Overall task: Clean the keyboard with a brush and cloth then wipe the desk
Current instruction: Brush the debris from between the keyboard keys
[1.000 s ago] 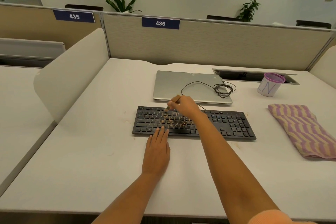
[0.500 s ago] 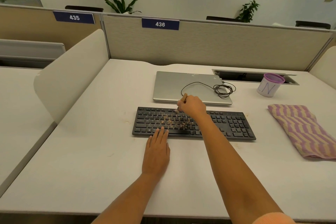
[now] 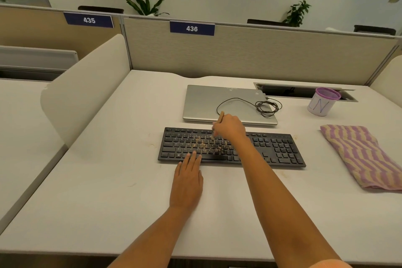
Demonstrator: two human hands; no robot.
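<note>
One flat black keyboard (image 3: pixel 231 148) lies across the middle of the pale grey desk (image 3: pixel 108 191), with tan crumbs scattered over its central keys. Behind it sits one closed silver laptop (image 3: pixel 204 102), and one thin black cable (image 3: pixel 267 106) lies coiled on the lid. One white cup with a purple mesh rim (image 3: pixel 323 104) stands at the far right, near the cable slot. One folded cloth striped in purple and beige (image 3: pixel 365 156) lies on the desk to the right of the keyboard, apart from it.

Two bare hands are in view. The right hand (image 3: pixel 230 127) is curled tight around one small brown-handled brush (image 3: pixel 220 117), whose handle sticks up and back from the fist; the bristle end points down at the upper key rows, mostly hidden by the fingers. The left hand (image 3: pixel 187 183) lies flat and open on the desk, its fingertips (image 3: pixel 193 155) resting on the keyboard's front edge.

Compared with a second ago, the right hand and brush have shifted rightward and toward the keyboard's back edge. The left hand, cloth, cup and laptop have not moved.
</note>
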